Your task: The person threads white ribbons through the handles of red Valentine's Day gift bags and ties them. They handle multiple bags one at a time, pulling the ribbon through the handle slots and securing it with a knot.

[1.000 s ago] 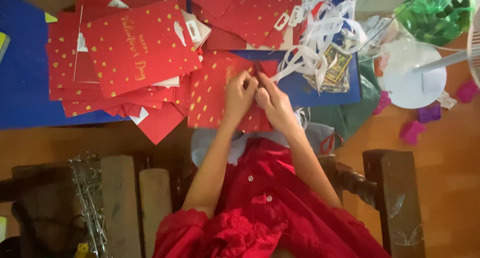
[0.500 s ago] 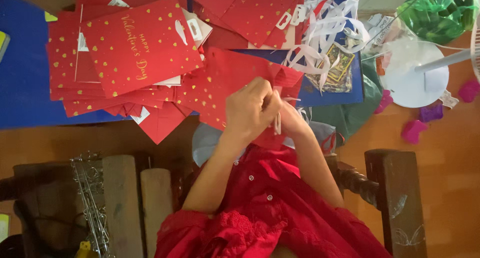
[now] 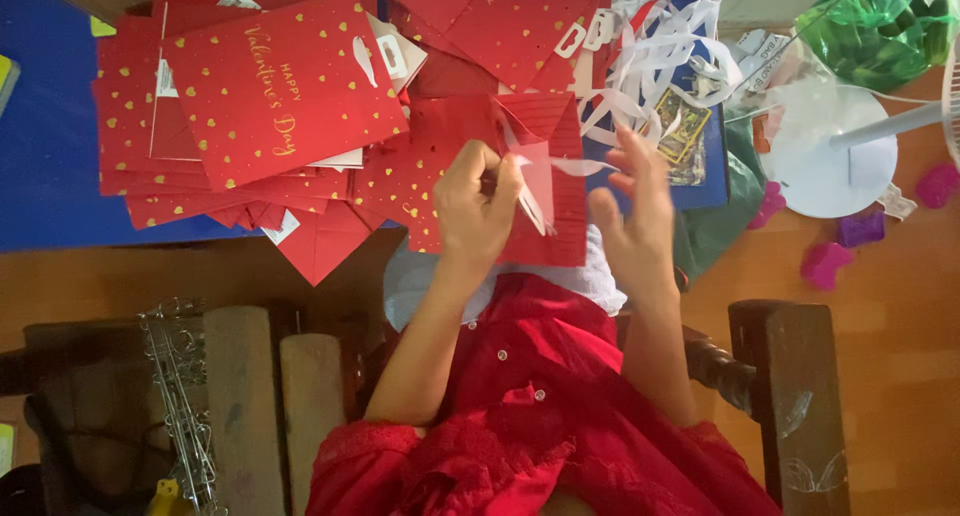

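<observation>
My left hand (image 3: 478, 208) is closed on a red paper bag (image 3: 545, 176) with gold hearts, held in front of me over my lap, and pinches a white ribbon strip (image 3: 530, 201) that runs across the bag. My right hand (image 3: 632, 208) hovers just right of the bag with fingers spread, holding nothing. A pile of flat red paper bags (image 3: 270, 106) lies to the left on a blue mat (image 3: 40, 176).
A heap of white ribbon strips (image 3: 665, 61) lies at the upper right, beside a white fan base (image 3: 815, 151) and a green plastic bag (image 3: 880, 31). Pink small pieces (image 3: 825, 261) sit on the wooden floor. Wooden chair arms (image 3: 790, 396) flank me.
The bag has been pulled nearer and opened out. My right hand has let go and moved off to the right, fingers spread, while my left keeps its hold on bag and ribbon.
</observation>
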`<move>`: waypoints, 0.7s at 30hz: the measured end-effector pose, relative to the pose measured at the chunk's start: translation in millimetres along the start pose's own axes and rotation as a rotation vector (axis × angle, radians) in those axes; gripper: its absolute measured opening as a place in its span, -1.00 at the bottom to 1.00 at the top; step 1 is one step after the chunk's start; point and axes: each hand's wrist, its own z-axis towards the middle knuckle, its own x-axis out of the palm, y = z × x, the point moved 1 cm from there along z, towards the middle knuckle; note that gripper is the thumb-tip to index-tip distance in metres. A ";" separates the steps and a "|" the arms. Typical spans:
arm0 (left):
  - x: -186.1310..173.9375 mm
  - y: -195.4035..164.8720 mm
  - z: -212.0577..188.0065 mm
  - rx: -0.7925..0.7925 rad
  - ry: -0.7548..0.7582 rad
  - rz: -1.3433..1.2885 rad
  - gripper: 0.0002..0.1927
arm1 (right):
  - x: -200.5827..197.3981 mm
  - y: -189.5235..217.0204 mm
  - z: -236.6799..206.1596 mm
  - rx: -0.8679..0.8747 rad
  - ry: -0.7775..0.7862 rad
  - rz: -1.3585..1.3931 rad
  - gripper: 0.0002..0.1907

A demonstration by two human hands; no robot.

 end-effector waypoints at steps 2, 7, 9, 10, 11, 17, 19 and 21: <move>1.7 -2.3 -1.4 0.008 -0.002 -0.017 -0.72 | 6.5 -0.4 -2.5 -0.082 0.126 -0.002 -0.35; 0.8 -7.7 -4.2 0.056 0.018 -0.018 -0.75 | 14.4 6.1 -20.5 -0.285 0.234 -0.311 -0.45; -1.7 -8.0 -3.9 0.052 -0.005 -0.027 -0.75 | 12.9 8.4 -18.3 -0.342 0.238 -0.496 -0.53; -3.5 -7.4 -2.5 0.058 -0.027 -0.030 -0.74 | 11.2 9.4 -17.2 -0.258 0.285 -0.454 -0.56; -4.7 -6.7 -0.7 0.067 -0.051 -0.032 -0.73 | 8.2 9.8 -15.3 -0.177 0.329 -0.411 -0.59; -4.1 -11.5 -5.2 0.080 -0.052 0.043 -0.76 | 9.2 14.1 -17.3 -0.062 0.195 -0.249 -0.48; 1.3 -19.0 -10.1 0.152 0.025 0.041 -0.79 | 9.3 10.5 -13.5 -0.042 0.213 -0.359 -0.64; 1.7 -26.4 -11.3 0.228 0.076 0.028 -0.82 | 7.3 6.2 -8.8 -0.030 0.228 -0.471 -0.79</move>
